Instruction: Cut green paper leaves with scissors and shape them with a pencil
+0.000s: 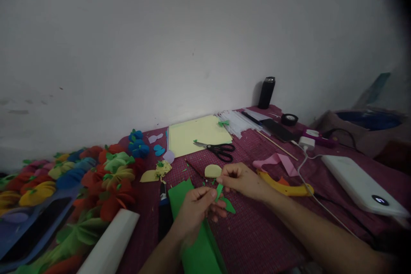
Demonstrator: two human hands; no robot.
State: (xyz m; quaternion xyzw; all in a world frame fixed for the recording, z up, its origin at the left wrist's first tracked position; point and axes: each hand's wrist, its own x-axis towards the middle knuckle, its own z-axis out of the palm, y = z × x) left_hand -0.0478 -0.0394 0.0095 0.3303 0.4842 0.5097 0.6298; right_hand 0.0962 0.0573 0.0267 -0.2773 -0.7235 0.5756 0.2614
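Between my two hands is a small green paper strip (219, 191). My left hand (199, 205) pinches its lower end, and my right hand (233, 177) has its upper end between thumb and fingers. Under my left hand lies a folded green sheet (201, 248). A cut green piece (229, 206) rests on the maroon cloth just below my right hand. Beyond the hands, black-handled scissors (220, 150) lie partly on a stack of pale yellow sheets (192, 132). A pale yellow rounded cutout (212, 171) sits close behind my right hand.
Colourful paper flowers (109, 175) crowd the left side, with a white roll (111, 239) before them. To the right are a yellow glue gun (285, 187), pink ribbon (278, 162), white power bank (359, 184) with cable, and a wooden stick (278, 145). A black can (266, 93) stands by the wall.
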